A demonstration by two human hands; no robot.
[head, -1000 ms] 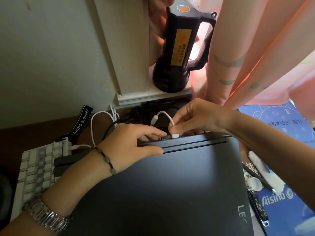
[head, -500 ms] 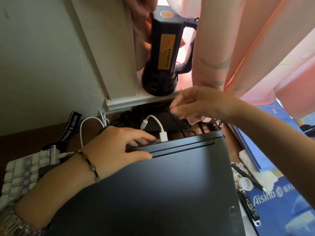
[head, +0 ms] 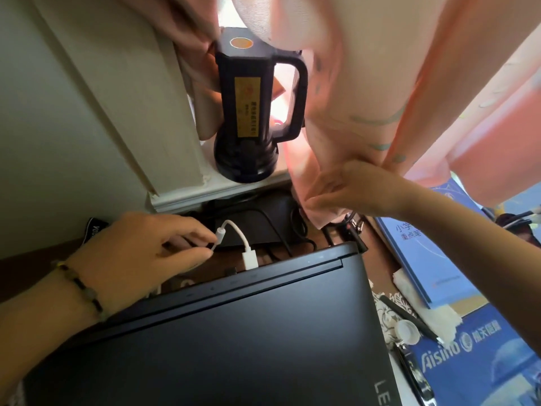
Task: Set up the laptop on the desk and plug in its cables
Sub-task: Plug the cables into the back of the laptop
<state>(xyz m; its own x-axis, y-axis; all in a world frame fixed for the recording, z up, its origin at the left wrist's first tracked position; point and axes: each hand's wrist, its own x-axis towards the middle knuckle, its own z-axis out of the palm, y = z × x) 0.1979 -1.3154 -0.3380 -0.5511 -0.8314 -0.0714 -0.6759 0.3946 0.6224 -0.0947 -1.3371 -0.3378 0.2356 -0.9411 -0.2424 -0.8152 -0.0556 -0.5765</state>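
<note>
A closed black laptop [head: 234, 341] lies flat on the dark wooden desk [head: 35, 259], its rear edge facing the wall. A white plug [head: 249, 259] sits in a rear port, and its short white cable [head: 238, 234] loops up to a small white connector [head: 220, 233]. My left hand [head: 152, 253] rests behind the laptop's left rear corner, thumb and fingertips pinched at the thin white cable just below that connector. My right hand [head: 348, 189] is raised behind the laptop and grips the hem of the pink curtain [head: 366, 112]. Black cables [head: 281, 238] and a black power brick [head: 263, 221] lie behind the laptop.
A big black torch [head: 248, 112] stands on the white sill [head: 187, 197] above the cables. Right of the laptop lie a blue box [head: 480, 356], a blue book [head: 415, 253], tissues [head: 409, 291], a pen [head: 409, 317] and a white cap [head: 405, 332]. The wall [head: 58, 142] closes the left.
My right hand let go of the white plug, now seated in the laptop, and rose to the curtain hem. My left hand slid off the laptop's rear edge onto the white cable.
</note>
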